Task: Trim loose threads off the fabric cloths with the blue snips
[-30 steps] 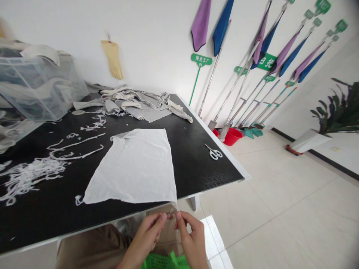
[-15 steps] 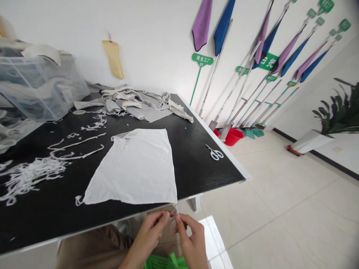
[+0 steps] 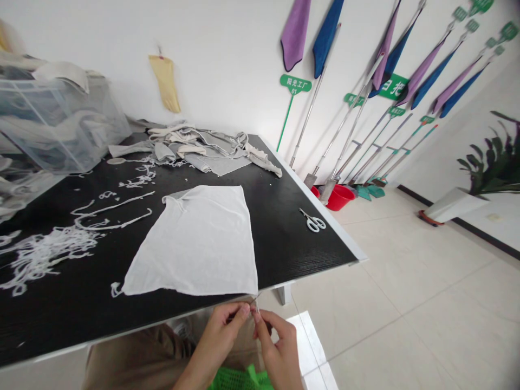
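Note:
A white cloth [image 3: 199, 241] lies flat on the black table [image 3: 292, 244], its near right corner hanging at the front edge. Just below that edge my left hand [image 3: 221, 338] and my right hand [image 3: 276, 346] meet fingertip to fingertip. Both pinch a thin thread [image 3: 255, 302] that runs up to the cloth's corner. White-handled scissors [image 3: 312, 221] lie on the table to the right, out of reach of either hand. Something green and meshed [image 3: 239, 379] shows under my wrists.
Loose white strips [image 3: 44, 252] litter the table's left side. A heap of grey and cream cloth pieces [image 3: 199, 149] sits at the back, a clear plastic bin [image 3: 52, 124] at the far left. Mops lean on the wall beside a red bucket [image 3: 339, 196]; a potted plant [image 3: 483, 173] stands at right.
My hands have stayed pinched together at the cloth's corner and have shifted only slightly. The view has drifted a little; the cloth and scissors lie as before.

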The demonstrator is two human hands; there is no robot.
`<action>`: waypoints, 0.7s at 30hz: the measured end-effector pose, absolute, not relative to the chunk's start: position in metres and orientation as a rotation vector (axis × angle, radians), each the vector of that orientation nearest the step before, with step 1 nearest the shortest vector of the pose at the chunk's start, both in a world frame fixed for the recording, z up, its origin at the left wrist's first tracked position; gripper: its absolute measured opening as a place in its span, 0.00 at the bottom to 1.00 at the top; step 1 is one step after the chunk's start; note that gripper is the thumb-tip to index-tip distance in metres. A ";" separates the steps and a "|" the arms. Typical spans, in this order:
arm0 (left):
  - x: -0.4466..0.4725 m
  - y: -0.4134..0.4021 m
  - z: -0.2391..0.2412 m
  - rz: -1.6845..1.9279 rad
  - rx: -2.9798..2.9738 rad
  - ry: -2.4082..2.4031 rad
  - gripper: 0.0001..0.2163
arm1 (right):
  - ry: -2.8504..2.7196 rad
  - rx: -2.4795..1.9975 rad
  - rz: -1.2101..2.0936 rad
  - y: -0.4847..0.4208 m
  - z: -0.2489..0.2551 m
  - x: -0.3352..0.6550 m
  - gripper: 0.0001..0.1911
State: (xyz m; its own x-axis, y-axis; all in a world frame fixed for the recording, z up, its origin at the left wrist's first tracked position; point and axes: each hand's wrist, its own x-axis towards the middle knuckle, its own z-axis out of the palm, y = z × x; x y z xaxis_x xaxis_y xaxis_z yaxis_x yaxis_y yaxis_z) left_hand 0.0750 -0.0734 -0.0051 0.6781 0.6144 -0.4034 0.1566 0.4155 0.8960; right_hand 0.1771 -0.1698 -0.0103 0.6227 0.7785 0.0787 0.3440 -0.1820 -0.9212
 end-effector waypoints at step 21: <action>0.074 -0.071 -0.011 0.349 1.258 0.763 0.23 | -0.909 -1.790 0.568 -0.172 -0.012 0.180 0.19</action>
